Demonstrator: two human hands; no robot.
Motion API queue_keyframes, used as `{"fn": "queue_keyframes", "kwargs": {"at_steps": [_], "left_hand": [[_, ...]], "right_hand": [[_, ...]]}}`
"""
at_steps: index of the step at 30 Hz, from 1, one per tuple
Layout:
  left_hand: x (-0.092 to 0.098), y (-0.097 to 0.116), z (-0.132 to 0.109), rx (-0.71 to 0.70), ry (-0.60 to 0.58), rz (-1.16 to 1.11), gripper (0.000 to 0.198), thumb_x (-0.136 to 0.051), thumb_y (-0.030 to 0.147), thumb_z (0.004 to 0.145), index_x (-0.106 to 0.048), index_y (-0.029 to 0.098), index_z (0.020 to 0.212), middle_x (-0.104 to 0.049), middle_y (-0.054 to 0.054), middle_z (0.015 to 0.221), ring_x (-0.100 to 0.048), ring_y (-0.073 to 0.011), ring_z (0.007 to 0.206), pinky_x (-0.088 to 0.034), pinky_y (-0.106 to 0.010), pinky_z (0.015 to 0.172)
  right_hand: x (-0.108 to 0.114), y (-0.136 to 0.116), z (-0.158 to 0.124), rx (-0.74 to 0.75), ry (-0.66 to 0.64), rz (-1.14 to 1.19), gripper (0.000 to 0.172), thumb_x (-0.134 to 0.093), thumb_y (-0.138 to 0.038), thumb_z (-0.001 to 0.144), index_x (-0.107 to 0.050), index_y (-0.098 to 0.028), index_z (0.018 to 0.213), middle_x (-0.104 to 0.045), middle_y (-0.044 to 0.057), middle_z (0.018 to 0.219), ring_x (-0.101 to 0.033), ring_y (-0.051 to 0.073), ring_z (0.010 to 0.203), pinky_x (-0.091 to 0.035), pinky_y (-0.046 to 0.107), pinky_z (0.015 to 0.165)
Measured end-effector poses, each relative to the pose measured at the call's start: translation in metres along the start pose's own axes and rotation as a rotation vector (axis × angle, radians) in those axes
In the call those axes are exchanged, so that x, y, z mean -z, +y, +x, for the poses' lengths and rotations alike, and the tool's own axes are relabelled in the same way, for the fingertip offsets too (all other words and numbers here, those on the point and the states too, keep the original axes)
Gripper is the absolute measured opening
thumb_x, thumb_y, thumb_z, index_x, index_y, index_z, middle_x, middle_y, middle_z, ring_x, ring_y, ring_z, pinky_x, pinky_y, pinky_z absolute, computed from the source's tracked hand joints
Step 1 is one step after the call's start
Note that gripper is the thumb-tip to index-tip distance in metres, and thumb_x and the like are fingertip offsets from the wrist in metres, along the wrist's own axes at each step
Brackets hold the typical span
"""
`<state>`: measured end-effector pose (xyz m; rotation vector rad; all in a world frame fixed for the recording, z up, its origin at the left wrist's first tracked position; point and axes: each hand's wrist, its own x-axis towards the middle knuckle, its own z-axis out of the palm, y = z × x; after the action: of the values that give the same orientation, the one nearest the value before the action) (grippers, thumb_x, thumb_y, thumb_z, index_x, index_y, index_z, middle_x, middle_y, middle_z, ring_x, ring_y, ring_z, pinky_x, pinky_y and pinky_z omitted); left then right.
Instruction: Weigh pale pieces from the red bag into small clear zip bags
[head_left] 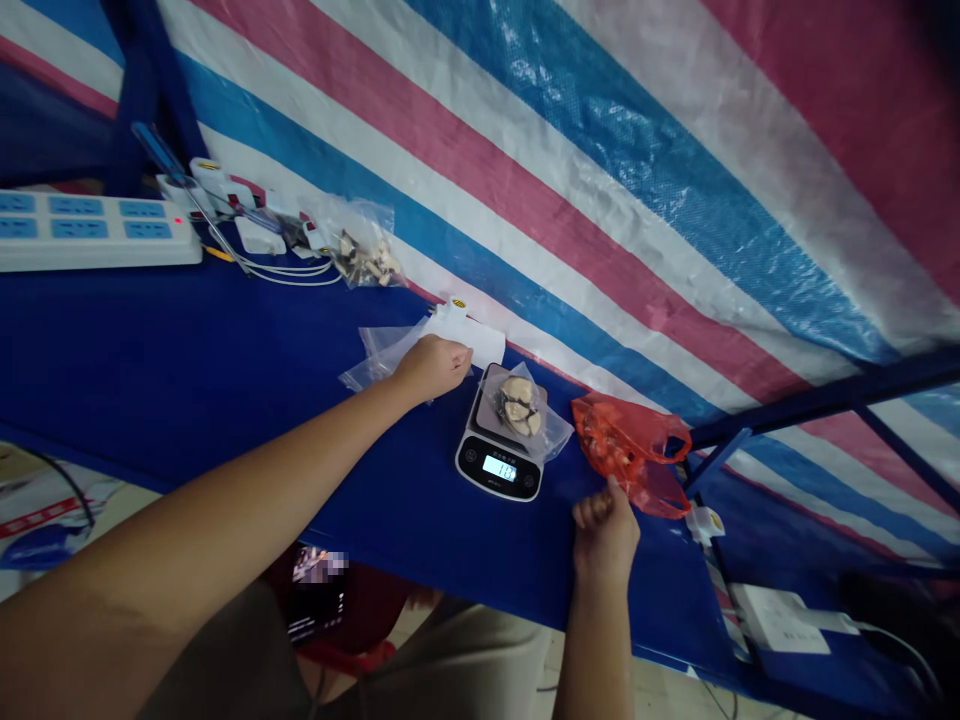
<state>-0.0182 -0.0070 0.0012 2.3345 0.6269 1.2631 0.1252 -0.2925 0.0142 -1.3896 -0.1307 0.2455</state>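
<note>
Striped tarp [600, 200], pink, white and blue, runs behind a blue counter [225, 340]. Far end of counter: power strip [90, 230], white plug adapters [255, 235] and wires, with a second clear bag [367, 255] of chunks just beside them. Centre: digital scale [499, 435], display lit, reading about 10. On its platform, a clear bag [547, 430] holding pale chunks [517, 410]. Red plastic bag [626, 450] lies just right of the scale. Left hand [431, 365] rests flat and released on white paper [469, 335] and a flat plastic sleeve [379, 355]. Right hand [604, 535] loosely curled, grasping nothing; index fingertip [611, 484] at the red bag's lower edge.
</note>
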Motion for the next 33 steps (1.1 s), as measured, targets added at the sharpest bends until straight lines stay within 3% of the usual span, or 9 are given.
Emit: {"fn": "queue_keyframes", "kwargs": {"at_steps": [4, 6, 10, 13, 16, 20, 25, 29, 33], "left_hand": [[0.004, 0.007, -0.002, 0.044, -0.06, -0.016, 0.032, -0.054, 0.037, 0.089, -0.045, 0.021, 0.063, -0.043, 0.003, 0.052, -0.04, -0.0125, 0.05, -0.028, -0.03, 0.056], [0.005, 0.009, -0.001, 0.091, -0.102, -0.036, 0.019, -0.053, 0.039, 0.092, -0.057, 0.022, 0.084, -0.056, 0.003, 0.062, -0.05, -0.0135, 0.056, -0.034, -0.029, 0.058], [0.008, 0.01, 0.001, 0.065, -0.09, -0.078, 0.029, -0.048, 0.039, 0.095, -0.057, 0.02, 0.115, -0.068, -0.004, 0.091, -0.063, -0.0181, 0.082, -0.048, -0.033, 0.076], [0.009, 0.016, 0.002, -0.092, -0.131, -0.148, 0.035, -0.045, 0.038, 0.097, -0.056, 0.02, 0.125, -0.066, -0.011, 0.122, -0.059, -0.0233, 0.118, -0.046, -0.041, 0.102], [0.006, 0.029, -0.001, -0.232, -0.279, -0.206, 0.038, -0.041, 0.035, 0.1, -0.055, 0.025, 0.133, -0.057, -0.01, 0.14, -0.047, -0.0251, 0.136, -0.037, -0.045, 0.114], [-0.005, 0.045, -0.009, -0.275, -0.418, -0.191, 0.038, -0.038, 0.026, 0.099, -0.058, 0.029, 0.132, -0.056, -0.009, 0.142, -0.051, -0.0259, 0.132, -0.039, -0.048, 0.11], [-0.009, 0.047, -0.012, -0.279, -0.432, -0.149, 0.041, -0.043, 0.022, 0.096, -0.057, 0.033, 0.133, -0.059, -0.006, 0.14, -0.054, -0.0259, 0.127, -0.038, -0.048, 0.104], [-0.008, 0.045, -0.012, -0.282, -0.435, -0.134, 0.041, -0.044, 0.022, 0.096, -0.056, 0.033, 0.133, -0.058, -0.007, 0.139, -0.054, -0.0255, 0.127, -0.038, -0.048, 0.103], [-0.009, 0.044, -0.013, -0.279, -0.428, -0.13, 0.04, -0.045, 0.023, 0.096, -0.056, 0.034, 0.133, -0.058, -0.006, 0.139, -0.053, -0.0261, 0.127, -0.038, -0.047, 0.103]], "right_hand": [[0.0, 0.0, -0.002, -0.011, 0.006, -0.055, 0.038, -0.074, -0.048, 0.074, -0.061, -0.019, 0.094, -0.04, -0.013, 0.04, -0.038, 0.009, 0.035, -0.034, 0.021, 0.04], [0.001, 0.001, -0.003, 0.006, -0.031, -0.087, 0.033, -0.075, -0.041, 0.071, -0.06, -0.02, 0.092, -0.037, -0.014, 0.036, -0.031, 0.008, 0.03, -0.027, 0.02, 0.036], [0.003, 0.007, -0.004, 0.082, -0.136, -0.132, 0.022, -0.068, -0.038, 0.075, -0.052, -0.022, 0.074, -0.031, -0.014, 0.033, -0.02, 0.006, 0.028, -0.02, 0.019, 0.036], [0.003, 0.011, -0.004, 0.139, -0.125, -0.179, 0.021, -0.069, -0.039, 0.077, -0.061, -0.02, 0.079, -0.036, -0.012, 0.037, -0.027, 0.006, 0.032, -0.021, 0.019, 0.038], [-0.005, 0.01, -0.003, 0.222, -0.173, -0.365, 0.034, -0.07, -0.045, 0.081, -0.071, -0.016, 0.099, -0.054, -0.006, 0.054, -0.042, 0.009, 0.044, -0.03, 0.02, 0.043], [-0.031, 0.0, 0.003, 0.366, -0.355, -0.563, 0.04, -0.068, -0.048, 0.085, -0.077, -0.015, 0.104, -0.07, 0.004, 0.082, -0.059, 0.015, 0.071, -0.048, 0.027, 0.067], [-0.061, -0.008, 0.015, 0.291, -0.536, -0.652, 0.046, -0.074, -0.052, 0.08, -0.079, -0.015, 0.106, -0.065, 0.0, 0.068, -0.055, 0.015, 0.064, -0.046, 0.027, 0.064], [-0.066, -0.004, 0.014, 0.203, -0.523, -0.569, 0.044, -0.079, -0.052, 0.075, -0.077, -0.012, 0.095, -0.062, 0.0, 0.066, -0.047, 0.011, 0.057, -0.04, 0.025, 0.056], [-0.044, -0.01, 0.005, 0.107, -0.411, -0.529, 0.047, -0.083, -0.056, 0.067, -0.072, -0.012, 0.081, -0.052, -0.004, 0.056, -0.035, 0.008, 0.049, -0.026, 0.023, 0.047]]}}
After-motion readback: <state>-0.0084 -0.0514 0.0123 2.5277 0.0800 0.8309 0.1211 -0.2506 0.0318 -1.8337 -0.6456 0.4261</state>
